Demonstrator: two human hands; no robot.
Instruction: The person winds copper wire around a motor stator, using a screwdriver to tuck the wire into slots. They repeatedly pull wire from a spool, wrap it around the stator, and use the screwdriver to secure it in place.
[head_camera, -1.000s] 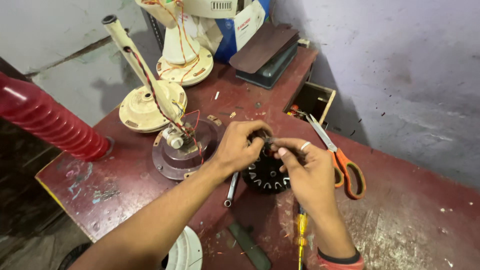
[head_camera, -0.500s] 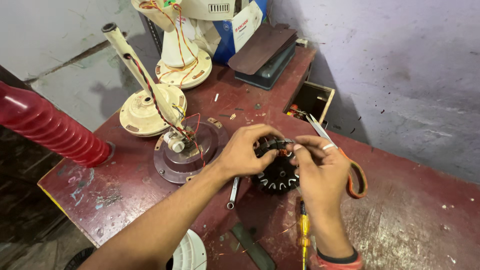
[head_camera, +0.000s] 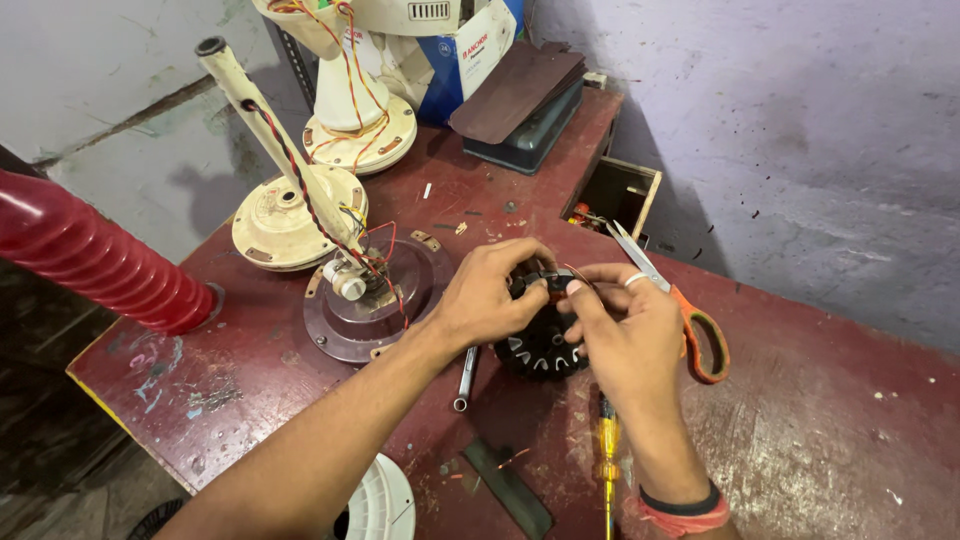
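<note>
Fingers of left hand (head_camera: 490, 295) and right hand (head_camera: 625, 325) pinch thin wire atop the black stator (head_camera: 540, 345); tugging could snap it, with scissors (head_camera: 675, 300) just beside.

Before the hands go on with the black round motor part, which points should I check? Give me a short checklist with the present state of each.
1. Both hands on the part: left hand and right hand meet at the top of the black motor part. Ok.
2. Part supported: it rests on the red table. Ok.
3. Scissors out of the way: they lie right beside the right hand, blades open. Not ok.
4. Yellow screwdriver within reach: under the right wrist. Ok.
5. What the fingertips pinch: hidden by the fingers. Cannot tell.
</note>
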